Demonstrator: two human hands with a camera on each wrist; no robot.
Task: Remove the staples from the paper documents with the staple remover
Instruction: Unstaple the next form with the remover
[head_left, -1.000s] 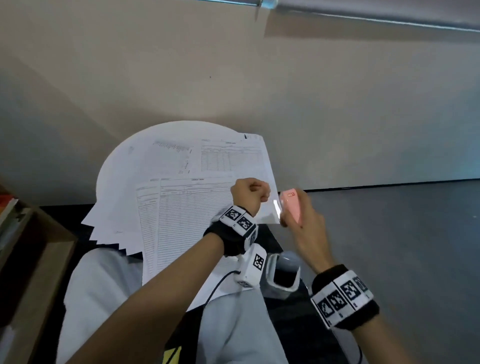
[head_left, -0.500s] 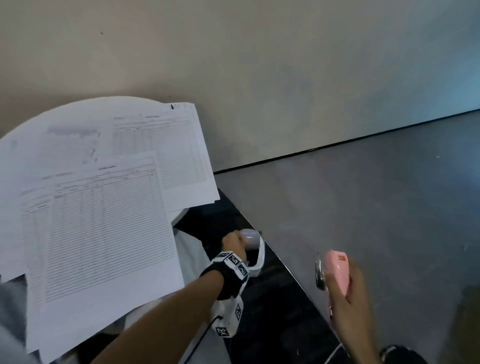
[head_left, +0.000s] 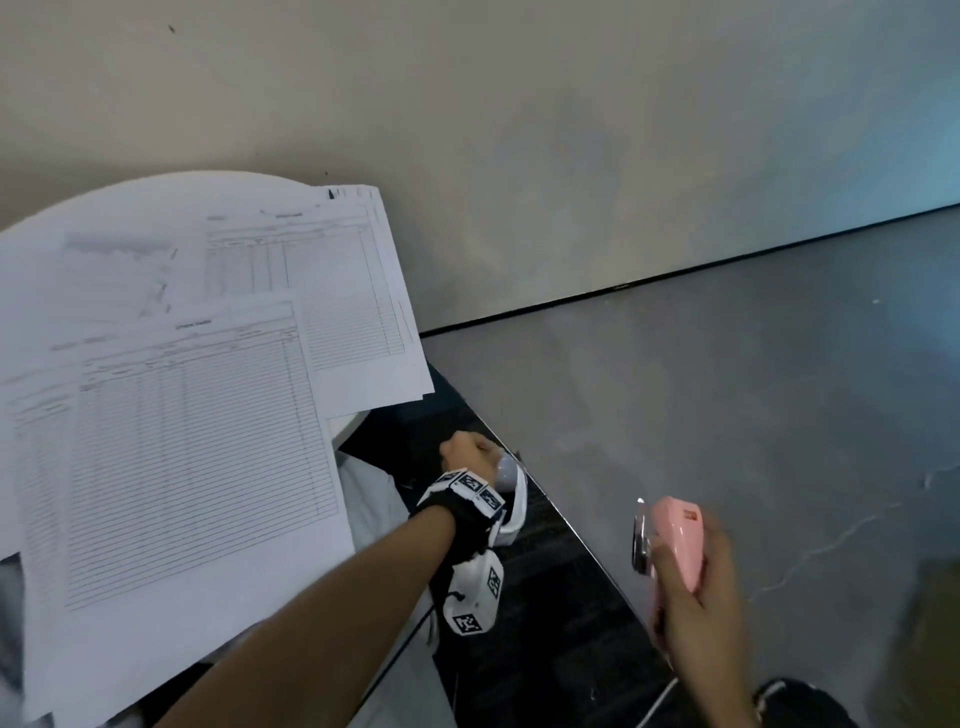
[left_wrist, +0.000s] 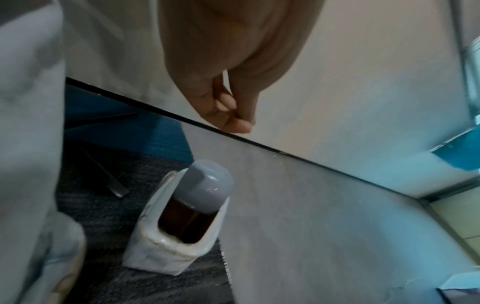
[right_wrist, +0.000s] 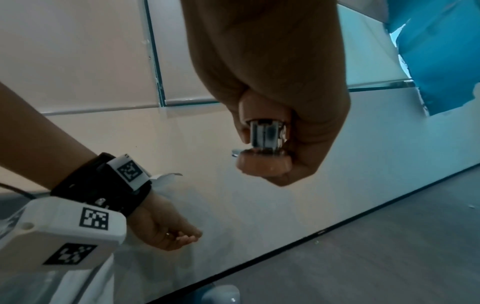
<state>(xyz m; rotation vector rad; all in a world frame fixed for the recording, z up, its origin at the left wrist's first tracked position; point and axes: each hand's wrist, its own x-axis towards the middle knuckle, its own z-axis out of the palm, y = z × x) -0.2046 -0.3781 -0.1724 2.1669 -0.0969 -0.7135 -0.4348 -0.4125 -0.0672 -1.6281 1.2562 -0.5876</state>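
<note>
Printed paper documents (head_left: 197, 415) lie fanned over a round white table (head_left: 104, 218), with a second stack (head_left: 322, 280) behind them. My left hand (head_left: 470, 449) hangs off the table's right side, just above a white pouch (left_wrist: 182, 226). Its thumb and fingertips (left_wrist: 233, 121) are pinched together, and anything between them is too small to see. My right hand (head_left: 696, 597) grips the pink staple remover (head_left: 675, 535) lower right over the floor. The remover's metal jaws (right_wrist: 265, 139) point away from the papers.
The white pouch (head_left: 511, 499) stands on dark carpet (head_left: 545, 623) and holds a brown bottle with a grey cap (left_wrist: 207, 185). Grey floor (head_left: 727, 415) runs right to a pale wall (head_left: 519, 156). My light trouser leg (left_wrist: 26, 144) fills the left.
My left hand has left the corner of the papers and dropped to the pouch by the floor. My right hand has carried the remover down and to the right, away from the papers.
</note>
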